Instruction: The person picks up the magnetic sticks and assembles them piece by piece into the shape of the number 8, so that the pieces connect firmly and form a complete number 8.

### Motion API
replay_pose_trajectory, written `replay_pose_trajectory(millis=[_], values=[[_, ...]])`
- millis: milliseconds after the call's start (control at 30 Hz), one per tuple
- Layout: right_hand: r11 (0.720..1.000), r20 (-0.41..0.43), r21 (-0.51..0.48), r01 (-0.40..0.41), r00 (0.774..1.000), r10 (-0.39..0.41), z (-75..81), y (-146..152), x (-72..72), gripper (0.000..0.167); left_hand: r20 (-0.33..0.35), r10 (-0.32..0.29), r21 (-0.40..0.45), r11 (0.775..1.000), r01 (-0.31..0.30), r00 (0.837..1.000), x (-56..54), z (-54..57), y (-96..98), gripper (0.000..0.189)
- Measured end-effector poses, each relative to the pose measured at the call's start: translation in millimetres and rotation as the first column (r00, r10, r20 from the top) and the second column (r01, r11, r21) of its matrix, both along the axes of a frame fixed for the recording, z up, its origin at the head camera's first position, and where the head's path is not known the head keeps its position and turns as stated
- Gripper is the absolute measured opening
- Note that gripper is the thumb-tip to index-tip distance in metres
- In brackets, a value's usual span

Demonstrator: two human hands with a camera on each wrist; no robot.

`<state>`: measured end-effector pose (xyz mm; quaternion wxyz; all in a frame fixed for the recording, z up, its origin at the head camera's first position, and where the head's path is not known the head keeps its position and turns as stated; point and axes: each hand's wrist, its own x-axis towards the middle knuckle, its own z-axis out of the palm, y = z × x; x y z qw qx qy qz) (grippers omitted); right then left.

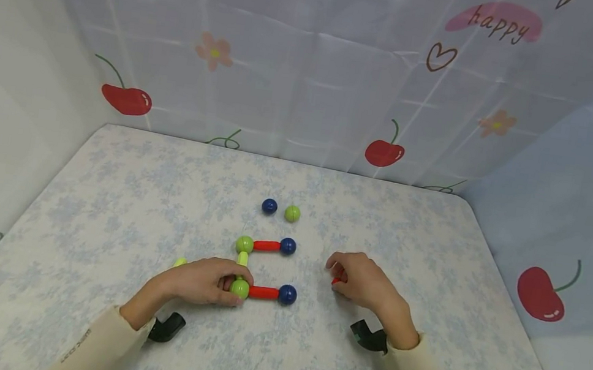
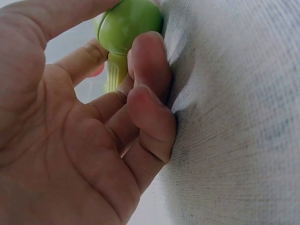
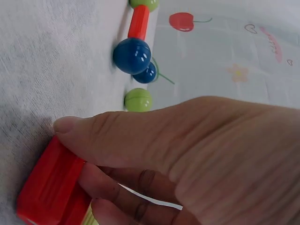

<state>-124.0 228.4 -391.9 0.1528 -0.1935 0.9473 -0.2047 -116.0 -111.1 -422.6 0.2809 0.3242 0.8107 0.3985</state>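
My left hand [image 1: 207, 281] grips a green ball [image 1: 240, 289] at the near corner of a ball-and-rod frame, thumb and fingers about it. In the left wrist view that green ball [image 2: 129, 26] has a yellow-green rod [image 2: 116, 72] attached. The frame's two red rods [image 1: 263, 293] point right, each ending in a blue ball [image 1: 287, 295]. A second green ball [image 1: 245, 244] forms its far corner. My right hand [image 1: 364, 283], apart from the frame on the right, pinches a loose red rod [image 3: 51, 183] near the tabletop, mostly hidden in the head view.
Beyond the frame lie a loose blue ball [image 1: 269, 206] and a loose green ball [image 1: 292, 213]. A yellow-green piece [image 1: 179, 262] shows behind the left hand. The patterned tabletop [image 1: 162, 193] meets a printed curtain [image 1: 297, 86] at the back.
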Motion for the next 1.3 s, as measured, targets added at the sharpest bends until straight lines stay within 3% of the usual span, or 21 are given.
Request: replay_pose_trajectory(millis=[433, 733, 900, 1033, 1200, 1300], values=[[0.998, -0.066, 0.054, 0.007, 0.998, -0.004, -3.5, -12.4, 2.0, 0.017, -0.002, -0.002, -0.012, 1.0, 0.002, 1.0, -1.2, -0.1, 1.0, 0.025], [0.995, -0.127, -0.091, -0.046, 0.991, 0.034, -5.0, -13.5, 0.2, 0.016, 0.004, 0.005, -0.006, 1.0, -0.005, 1.0, -1.7, 1.2, 1.6, 0.025], [0.988, -0.134, -0.149, -0.037, 0.991, 0.017, -7.5, -17.9, -0.8, 0.017, 0.0, 0.0, -0.003, 1.0, 0.0, 1.0, -1.7, -0.6, 0.9, 0.026], [0.968, -0.119, -0.25, -0.03, 0.993, 0.0, -11.0, -24.7, -0.6, 0.017, -0.005, -0.004, -0.006, 1.0, 0.004, 1.0, -1.6, -2.2, 0.5, 0.026], [0.916, -0.098, -0.399, -0.034, 0.995, -0.005, -16.8, -33.3, 1.0, 0.016, -0.005, -0.004, -0.014, 1.0, 0.004, 1.0, -1.6, -2.4, 0.2, 0.026], [0.892, -0.07, -0.452, 0.003, 0.997, -0.038, -19.9, -36.5, 2.1, 0.017, -0.007, -0.008, -0.015, 1.0, 0.008, 1.0, -1.9, -2.6, 0.3, 0.026]])
